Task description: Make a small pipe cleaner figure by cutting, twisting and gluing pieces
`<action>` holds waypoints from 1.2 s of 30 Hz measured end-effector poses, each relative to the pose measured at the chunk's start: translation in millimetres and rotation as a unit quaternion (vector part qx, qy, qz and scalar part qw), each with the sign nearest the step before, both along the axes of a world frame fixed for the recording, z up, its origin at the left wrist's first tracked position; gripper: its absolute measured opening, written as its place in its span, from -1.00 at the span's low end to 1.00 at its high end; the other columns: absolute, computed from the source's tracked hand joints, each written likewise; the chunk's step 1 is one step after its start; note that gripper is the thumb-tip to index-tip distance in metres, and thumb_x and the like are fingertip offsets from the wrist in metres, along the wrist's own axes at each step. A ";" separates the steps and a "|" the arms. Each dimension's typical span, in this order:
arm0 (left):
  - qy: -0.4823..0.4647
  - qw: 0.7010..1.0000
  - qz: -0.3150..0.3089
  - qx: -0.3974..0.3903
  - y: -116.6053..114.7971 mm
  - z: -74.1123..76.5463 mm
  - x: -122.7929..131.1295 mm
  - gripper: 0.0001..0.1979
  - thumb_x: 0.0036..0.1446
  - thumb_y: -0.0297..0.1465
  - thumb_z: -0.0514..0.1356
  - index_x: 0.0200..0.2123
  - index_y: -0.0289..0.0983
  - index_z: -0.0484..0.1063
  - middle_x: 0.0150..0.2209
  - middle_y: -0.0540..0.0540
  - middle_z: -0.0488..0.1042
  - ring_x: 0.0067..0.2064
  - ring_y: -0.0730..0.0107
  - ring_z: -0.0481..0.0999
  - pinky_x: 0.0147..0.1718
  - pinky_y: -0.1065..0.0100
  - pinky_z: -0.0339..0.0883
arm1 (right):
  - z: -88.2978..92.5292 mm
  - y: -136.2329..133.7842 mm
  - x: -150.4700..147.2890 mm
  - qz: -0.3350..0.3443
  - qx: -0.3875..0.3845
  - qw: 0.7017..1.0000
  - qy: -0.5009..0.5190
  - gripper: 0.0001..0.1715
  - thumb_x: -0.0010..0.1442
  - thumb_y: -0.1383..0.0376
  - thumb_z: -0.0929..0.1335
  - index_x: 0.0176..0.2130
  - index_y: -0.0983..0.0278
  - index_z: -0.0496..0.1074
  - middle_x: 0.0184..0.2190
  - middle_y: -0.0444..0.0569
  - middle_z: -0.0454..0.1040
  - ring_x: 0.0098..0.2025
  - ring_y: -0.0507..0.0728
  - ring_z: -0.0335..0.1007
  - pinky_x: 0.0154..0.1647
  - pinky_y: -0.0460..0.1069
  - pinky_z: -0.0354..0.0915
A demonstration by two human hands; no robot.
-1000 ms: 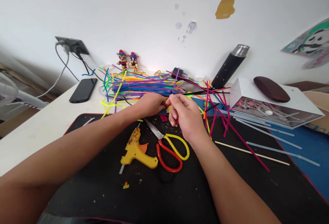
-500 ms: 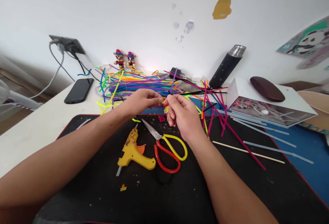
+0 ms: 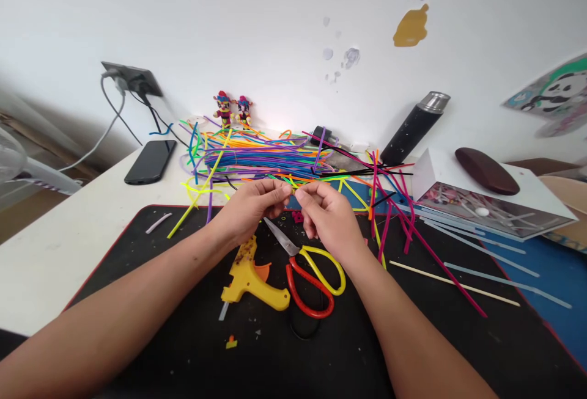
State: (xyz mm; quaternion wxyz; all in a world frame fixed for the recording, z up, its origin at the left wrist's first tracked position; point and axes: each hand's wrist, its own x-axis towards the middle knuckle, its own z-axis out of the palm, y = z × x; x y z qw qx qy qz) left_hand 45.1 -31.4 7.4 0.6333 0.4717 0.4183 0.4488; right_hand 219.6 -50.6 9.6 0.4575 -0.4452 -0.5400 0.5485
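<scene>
My left hand [image 3: 250,208] and my right hand [image 3: 329,214] meet near the far edge of the black mat, both pinched closed. Their thumb tips nearly touch. Whatever sits between the fingertips is too small or too covered to name. Just below them lie scissors [image 3: 316,310] with one red and one yellow handle, blades slightly apart and pointing away to the left. A yellow hot glue gun [image 3: 257,286] rests left of the scissors, its nozzle end hidden by my left hand. A small magenta piece [image 3: 298,217] shows between the hands.
Behind the hands spreads a pile of coloured pipe cleaners [image 3: 270,157]. Two small figures [image 3: 224,110] stand against the wall. A phone [image 3: 150,162] lies left; a black flask [image 3: 413,130], a white box [image 3: 428,173], magenta pipe cleaners [image 3: 435,256] and glue sticks [image 3: 495,280] are right.
Both hands have come slightly nearer to me, with the left fingers curled in more. A yellow-and-pink bit under my right fingers no longer shows. The view has swung a little left.
</scene>
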 end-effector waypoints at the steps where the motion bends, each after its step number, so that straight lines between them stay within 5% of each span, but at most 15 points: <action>1: -0.002 1.000 -0.001 0.003 -0.6 -1.0 0.4 -0.52 -0.09 -0.05 0.55 -0.47 -0.32 0.50 -0.52 0.03 0.40 -0.52 0.54 0.26 -0.50 0.42 0.09 | -0.6 0.1 -0.3 0.000 -0.001 1.000 -0.003 -0.64 0.25 -0.01 0.45 -0.26 0.22 0.41 -0.65 -0.31 0.31 -0.72 -0.04 0.20 -0.69 -0.12 0.13; 11: 0.007 1.000 -0.014 0.020 -2.9 -7.8 -0.4 -0.58 0.06 -0.08 0.48 -0.44 -0.32 0.51 -0.52 0.04 0.38 -0.52 0.54 0.22 -0.51 0.41 0.03 | -4.7 0.3 -2.6 -0.001 0.002 1.000 -0.015 -0.71 0.25 0.06 0.43 -0.28 0.21 0.40 -0.66 -0.32 0.31 -0.73 -0.03 0.20 -0.70 -0.12 0.14; 36: 0.102 0.990 -0.093 0.028 5.8 6.6 -21.3 -0.60 -0.02 -0.07 0.51 -0.42 -0.30 0.58 -0.48 -0.01 0.47 -0.49 0.50 0.33 -0.49 0.44 0.18 | -3.3 -1.8 -3.0 0.006 -0.007 0.999 -0.042 -0.76 0.22 0.11 0.42 -0.32 0.21 0.39 -0.68 -0.32 0.28 -0.74 -0.03 0.19 -0.71 -0.13 0.06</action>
